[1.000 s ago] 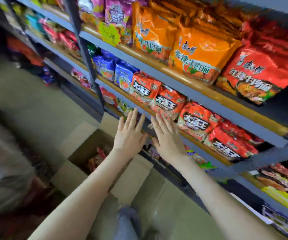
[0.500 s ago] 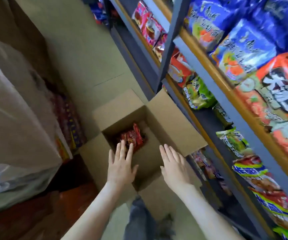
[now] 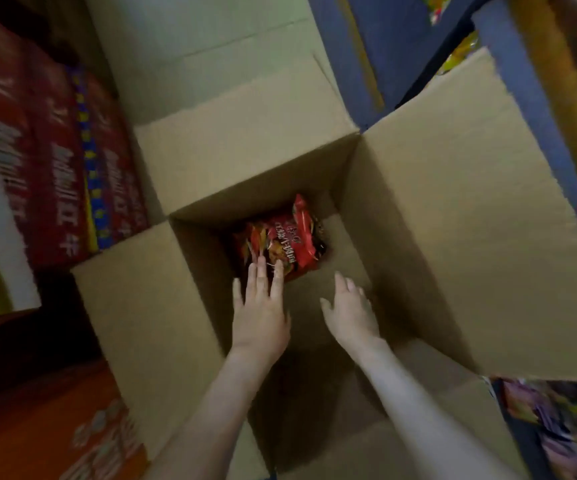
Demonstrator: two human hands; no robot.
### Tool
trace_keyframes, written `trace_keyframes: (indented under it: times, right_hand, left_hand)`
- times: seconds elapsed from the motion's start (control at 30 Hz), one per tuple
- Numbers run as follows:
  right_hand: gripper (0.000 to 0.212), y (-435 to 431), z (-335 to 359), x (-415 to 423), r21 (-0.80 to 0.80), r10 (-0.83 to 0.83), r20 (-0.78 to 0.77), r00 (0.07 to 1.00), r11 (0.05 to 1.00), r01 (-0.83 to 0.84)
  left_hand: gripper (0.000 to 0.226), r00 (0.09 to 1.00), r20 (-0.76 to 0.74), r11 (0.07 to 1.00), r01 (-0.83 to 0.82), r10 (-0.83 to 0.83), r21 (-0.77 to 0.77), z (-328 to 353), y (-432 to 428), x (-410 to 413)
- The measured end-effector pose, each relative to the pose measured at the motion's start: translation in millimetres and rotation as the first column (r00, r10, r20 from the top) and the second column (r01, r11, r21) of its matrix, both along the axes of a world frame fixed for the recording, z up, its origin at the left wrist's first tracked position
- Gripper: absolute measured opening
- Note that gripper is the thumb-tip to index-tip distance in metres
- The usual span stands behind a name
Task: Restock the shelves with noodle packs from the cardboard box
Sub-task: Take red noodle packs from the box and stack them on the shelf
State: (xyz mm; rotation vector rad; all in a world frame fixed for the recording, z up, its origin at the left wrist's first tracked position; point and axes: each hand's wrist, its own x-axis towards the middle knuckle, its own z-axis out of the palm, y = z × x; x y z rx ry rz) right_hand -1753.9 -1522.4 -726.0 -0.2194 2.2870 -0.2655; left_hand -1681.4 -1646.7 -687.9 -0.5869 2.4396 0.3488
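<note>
An open cardboard box fills the middle of the view, its four flaps spread outward. Deep inside lie red noodle packs at the far left of the bottom. My left hand reaches down into the box with straight fingers, its fingertips just over the near edge of the packs. My right hand hangs beside it over the bare box bottom, fingers straight and spread, holding nothing. Whether the left fingertips touch the packs I cannot tell.
Red printed cartons stand stacked at the left, and an orange carton lies at the lower left. The blue shelf frame rises at the upper right. More packs show at the lower right.
My view has swung down from the shelves to straight over the box. Both hands have dropped from shelf height into the box opening, the left one reaching the packs.
</note>
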Motion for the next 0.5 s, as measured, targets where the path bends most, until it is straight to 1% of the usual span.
trace_keyframes:
  times: [0.1, 0.17, 0.23, 0.27, 0.3, 0.37, 0.4, 0.43, 0.5]
  right_hand:
    - [0.083, -26.0, -65.9, -23.6, -0.099, -0.067, -0.009, 0.998, 0.993, 0.066]
    - [0.093, -48.5, -105.6, -41.0, -0.163, -0.096, -0.076, 0.992, 0.983, 0.083]
    - [0.098, -73.3, -139.8, -56.5, -0.155, -0.125, -0.133, 0.983, 0.982, 0.104]
    - [0.095, -83.9, -155.1, -61.9, -0.123, -0.134, -0.161, 0.978, 0.986, 0.114]
    - [0.086, -91.7, -167.5, -65.3, -0.082, -0.128, -0.202, 0.971, 0.990, 0.113]
    - [0.060, -96.7, -179.9, -68.2, -0.013, -0.094, -0.296, 0.950, 0.995, 0.094]
    - [0.051, -94.1, -179.1, -69.2, 0.003, -0.075, -0.322, 0.944, 0.997, 0.081]
    - [0.046, -88.9, -174.3, -68.9, 0.004, -0.058, -0.332, 0.942, 0.998, 0.063]
    - [0.044, -73.9, -154.6, -65.3, -0.029, -0.027, -0.357, 0.934, 0.999, 0.017]
  left_hand:
    - [0.082, 1.000, 0.013, 1.000, -0.016, 0.016, -0.004, -49.5, -5.3, -8.3]
    - [0.083, 0.999, 0.031, 1.000, -0.017, 0.017, -0.020, -76.7, -7.2, -13.9]
    - [0.086, 0.998, 0.056, 1.000, -0.010, 0.011, -0.026, -97.6, -7.9, -20.0]
    - [0.088, 0.998, 0.065, 1.000, -0.004, 0.006, -0.028, -106.3, -7.8, -22.4]
    - [0.091, 0.997, 0.074, 0.999, 0.003, 0.000, -0.032, -112.6, -7.5, -23.9]
    - [0.093, 0.996, 0.083, 0.997, 0.037, -0.031, -0.066, -118.0, -6.4, -25.6]
    - [0.094, 0.995, 0.083, 0.995, 0.054, -0.047, -0.089, -116.9, -5.7, -25.8]
    - [0.095, 0.996, 0.069, 0.992, 0.068, -0.061, -0.104, -112.5, -4.9, -26.0]
    - [0.090, 0.994, 0.008, 0.986, 0.106, -0.106, -0.132, -96.3, -3.4, -27.9]
